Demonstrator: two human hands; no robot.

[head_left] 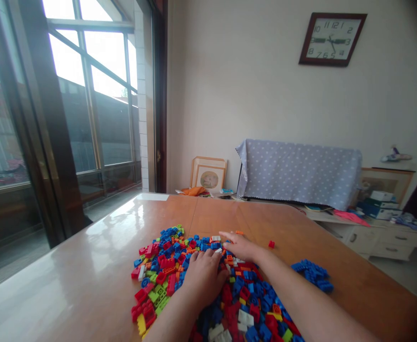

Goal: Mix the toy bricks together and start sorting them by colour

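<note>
A wide heap of toy building bricks (160, 289) in red, blue, green, yellow, white and orange lies on the wooden table (101, 270). My left hand (204, 271) rests palm down on the middle of the heap, its fingers slightly apart and its thumb to the right. A small white brick (218, 251) is at its fingertips; whether they touch it I cannot tell. Farther out, my right hand (239, 246) reaches over the heap's far right edge with fingers stretched to the left. Close to its fingertips is another white brick (216, 238). My palms hide the bricks beneath.
A separate cluster of blue bricks (313, 274) lies to the right of my right forearm. One red brick (271, 244) and an orange brick (239, 232) sit apart beyond the heap. Past the table stand a cloth-covered object (297, 173) and a white cabinet (383, 240).
</note>
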